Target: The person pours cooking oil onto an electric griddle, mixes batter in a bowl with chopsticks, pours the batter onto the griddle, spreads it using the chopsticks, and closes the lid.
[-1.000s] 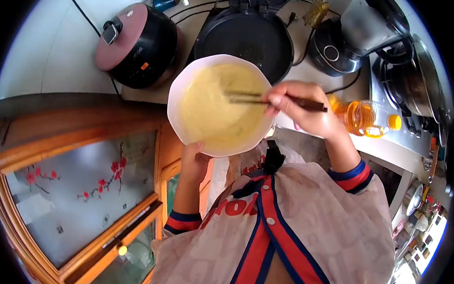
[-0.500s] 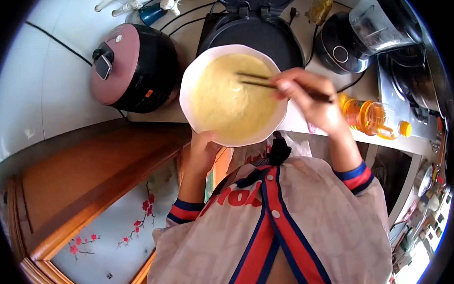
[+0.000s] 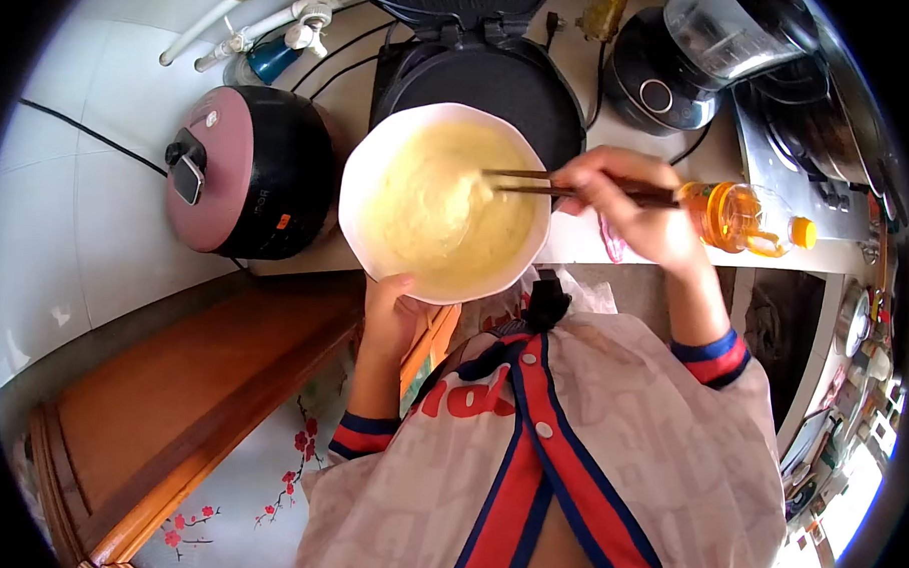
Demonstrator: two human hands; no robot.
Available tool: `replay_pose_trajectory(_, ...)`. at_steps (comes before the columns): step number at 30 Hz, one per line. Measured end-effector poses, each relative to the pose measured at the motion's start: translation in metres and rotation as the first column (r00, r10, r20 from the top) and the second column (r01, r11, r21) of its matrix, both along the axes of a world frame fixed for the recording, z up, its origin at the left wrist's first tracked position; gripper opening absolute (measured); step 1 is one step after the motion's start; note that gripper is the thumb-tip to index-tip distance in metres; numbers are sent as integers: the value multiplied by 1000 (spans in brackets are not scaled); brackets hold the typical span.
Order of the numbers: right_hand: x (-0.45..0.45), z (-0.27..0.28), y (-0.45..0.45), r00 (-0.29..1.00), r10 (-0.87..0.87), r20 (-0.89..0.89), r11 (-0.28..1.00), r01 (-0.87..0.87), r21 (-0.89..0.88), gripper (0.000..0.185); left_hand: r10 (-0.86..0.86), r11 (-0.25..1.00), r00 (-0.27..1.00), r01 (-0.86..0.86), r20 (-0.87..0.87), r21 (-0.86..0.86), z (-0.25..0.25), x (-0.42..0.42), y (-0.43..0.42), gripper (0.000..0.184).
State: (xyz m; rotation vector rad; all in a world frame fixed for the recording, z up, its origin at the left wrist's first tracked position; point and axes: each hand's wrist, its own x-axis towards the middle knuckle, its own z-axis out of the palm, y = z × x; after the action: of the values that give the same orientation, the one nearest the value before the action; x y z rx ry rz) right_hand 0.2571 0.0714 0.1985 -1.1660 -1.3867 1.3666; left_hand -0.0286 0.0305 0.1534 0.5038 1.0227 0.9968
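Note:
A white bowl (image 3: 353, 195) with pale yellow batter (image 3: 427, 218) in it is held up in front of my chest. My left hand (image 3: 392, 310) grips its lower left rim, thumb over the edge and the other fingers hidden underneath. In my right hand (image 3: 633, 202) is a pair of dark chopsticks (image 3: 523, 182), the fingers closed round them. Their tips dip into the batter near the bowl's middle, where the surface is lumpy and swirled.
Behind the bowl lies an open black electric griddle (image 3: 491, 90). A pink and black pressure cooker (image 3: 243, 171) stands left. At right are an oil bottle (image 3: 742, 219) on its side, a blender (image 3: 672, 86) and a steel stove (image 3: 770, 145). A wooden cabinet (image 3: 201, 375) is at lower left.
The chopsticks have swept through the batter and now point more level, their tips in a raised swirl. The camera view has shifted slightly. Both hands keep their hold.

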Motion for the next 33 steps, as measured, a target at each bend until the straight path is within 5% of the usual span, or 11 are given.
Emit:
replay_pose_trajectory(1,-9,-8,-1,1000,19,-22,993,-16,120,15,-9,1000,1000,9,-2,-1,-4,-1,-1,59)
replay_pose_trajectory(2,-11,0,1,976,130,174,939,-178,294,14,2,1000,999,-1,-36,19,-12,-4,0,59)
replay_pose_trajectory(5,-7,-3,-18,989,99,-105,994,-95,49,16,3,1000,995,-1,-103,23,0,-2,2,58)
replay_pose_trajectory(11,0,-28,-42,964,-124,-237,992,128,1,18,-59,998,979,50,-196,-47,19,0,8,53)
replay_pose_trajectory(18,-3,-46,-38,984,-94,-151,973,123,195,14,-90,995,963,78,-255,-55,21,1,21,54)
replay_pose_trajectory(33,3,-50,-31,959,-167,-230,976,194,102,16,-81,993,926,45,-369,-106,18,8,41,61)
